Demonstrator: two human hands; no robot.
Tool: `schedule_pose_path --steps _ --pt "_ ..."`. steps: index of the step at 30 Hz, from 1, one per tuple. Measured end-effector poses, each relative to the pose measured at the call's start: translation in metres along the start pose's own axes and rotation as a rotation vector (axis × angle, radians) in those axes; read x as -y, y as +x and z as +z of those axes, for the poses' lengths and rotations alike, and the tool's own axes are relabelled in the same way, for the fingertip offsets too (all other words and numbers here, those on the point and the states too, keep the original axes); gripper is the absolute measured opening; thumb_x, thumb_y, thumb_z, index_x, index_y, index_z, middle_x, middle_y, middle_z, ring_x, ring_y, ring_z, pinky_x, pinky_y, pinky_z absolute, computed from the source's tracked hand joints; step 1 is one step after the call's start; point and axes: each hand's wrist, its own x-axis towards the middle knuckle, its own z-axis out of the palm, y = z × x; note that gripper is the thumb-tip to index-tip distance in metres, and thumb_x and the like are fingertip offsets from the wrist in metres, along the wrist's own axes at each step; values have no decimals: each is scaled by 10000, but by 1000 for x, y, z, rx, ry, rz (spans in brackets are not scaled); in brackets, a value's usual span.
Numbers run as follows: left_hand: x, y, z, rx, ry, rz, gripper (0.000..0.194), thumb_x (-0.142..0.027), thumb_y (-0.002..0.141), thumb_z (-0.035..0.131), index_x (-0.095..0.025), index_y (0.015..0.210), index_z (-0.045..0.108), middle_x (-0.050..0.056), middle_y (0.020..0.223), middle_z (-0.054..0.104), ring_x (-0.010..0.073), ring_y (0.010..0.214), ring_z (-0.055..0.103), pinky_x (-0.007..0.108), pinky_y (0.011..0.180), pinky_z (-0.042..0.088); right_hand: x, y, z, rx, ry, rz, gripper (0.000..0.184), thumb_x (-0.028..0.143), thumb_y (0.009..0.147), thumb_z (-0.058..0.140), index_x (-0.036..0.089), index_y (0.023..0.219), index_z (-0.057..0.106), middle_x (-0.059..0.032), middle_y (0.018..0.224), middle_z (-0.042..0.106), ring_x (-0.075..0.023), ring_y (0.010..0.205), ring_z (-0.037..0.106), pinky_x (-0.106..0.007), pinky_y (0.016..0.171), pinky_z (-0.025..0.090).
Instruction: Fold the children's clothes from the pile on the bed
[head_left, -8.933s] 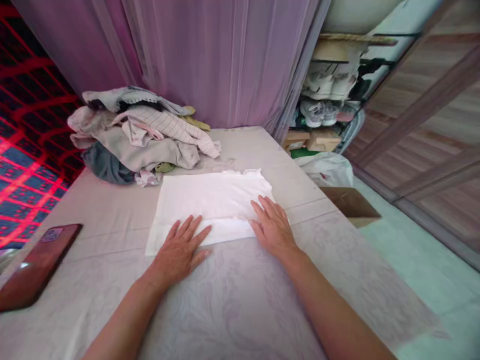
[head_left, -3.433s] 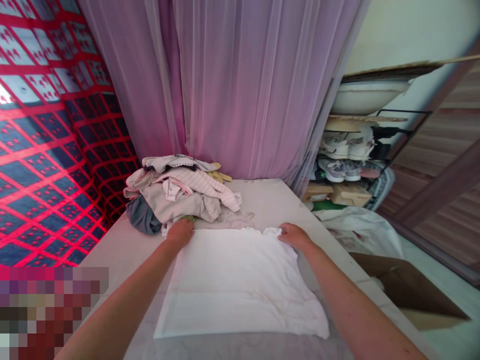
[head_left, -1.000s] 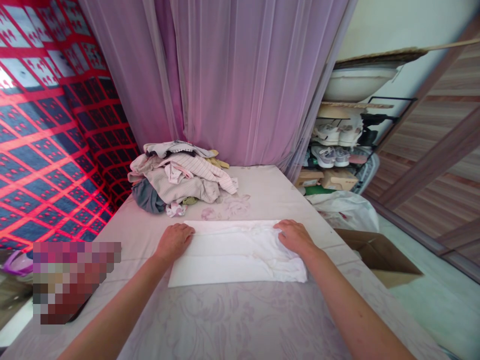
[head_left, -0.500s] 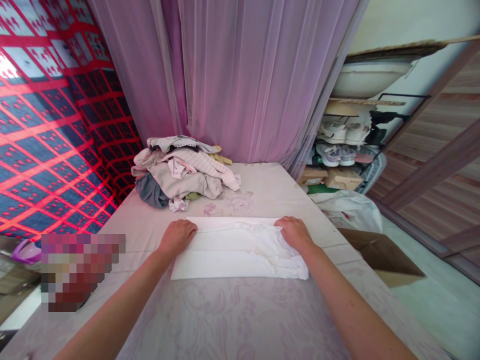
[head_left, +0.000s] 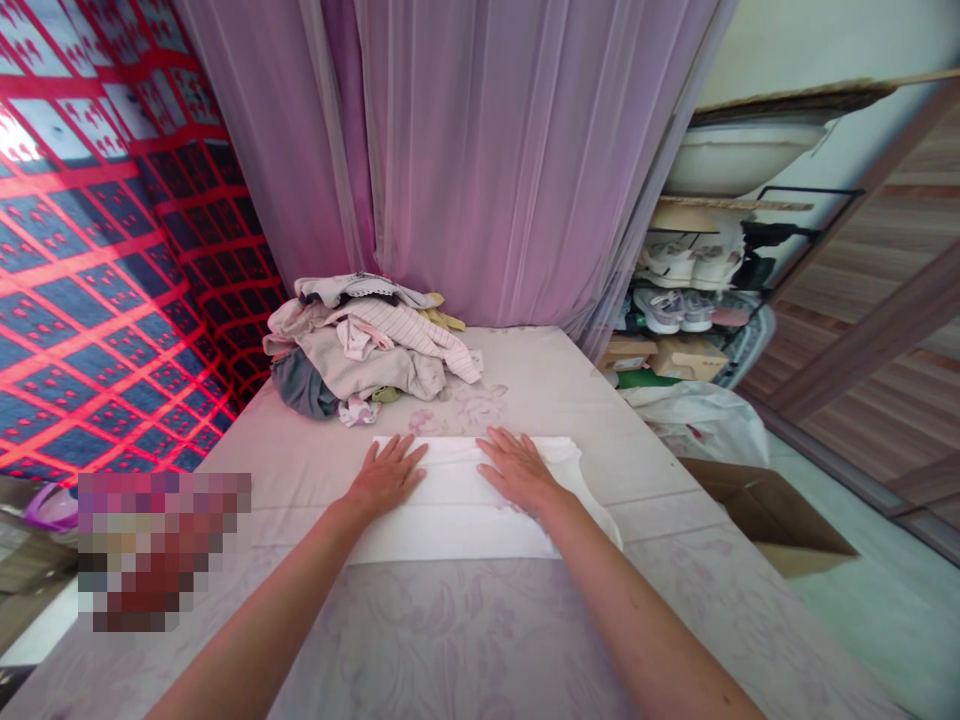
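Observation:
A white garment (head_left: 457, 525), folded into a wide low rectangle, lies on the patterned sheet (head_left: 465, 640) in front of me. Its exact kind cannot be made out. My left hand (head_left: 386, 478) rests palm down on the garment's left part with fingers spread. On the right half, my right hand (head_left: 517, 470) also lies flat, fingers apart and pointing toward the far folded edge. Neither hand grips the cloth. Parts of the garment are hidden beneath my hands and right forearm.
A heap of clothes (head_left: 360, 350) sits at the far left, before a purple curtain (head_left: 480, 170). A pixelated reddish object (head_left: 161, 555) lies at left. Beyond the right edge are an open cardboard box (head_left: 772, 510), a white plastic bag (head_left: 705, 420) and a shelf with shoes (head_left: 679, 310).
The garment, spread larger earlier, has been folded over toward me. My hands have let go of its far corners, moved inward and opened flat on it; the wrinkles on its right side look smoother.

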Motion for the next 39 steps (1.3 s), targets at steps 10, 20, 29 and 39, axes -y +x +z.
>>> schedule_pose_path --steps 10,20,29,39 --pt "4 -4 8 14 25 -21 548 -549 926 229 -345 1428 306 52 1530 244 284 1399 202 544 1093 138 -6 -11 7 79 51 28 515 471 949 193 299 1390 394 -48 1531 227 -190 1407 148 -482 1113 32" --pt "7 -3 8 7 -34 -14 518 -555 924 255 -393 1412 316 54 1528 249 304 1396 202 572 1077 147 -6 -23 6 11 63 20 420 401 936 300 298 1248 563 -53 1456 389 -197 1362 275 -487 1103 88" --pt "6 -7 13 -112 -17 -2 480 -536 920 306 -398 1370 398 47 1497 328 281 1377 264 548 1082 169 0 -20 -4 -220 84 166 297 236 846 468 228 1117 590 -34 1075 667 -158 1039 562 -315 996 287" --pt "3 -6 12 -89 -15 -24 570 -523 917 319 -268 1426 336 82 1497 318 277 1381 256 537 1096 167 -1 -13 2 -201 -33 -1 290 115 791 471 242 922 697 -26 1002 659 -171 1000 524 -290 923 309"
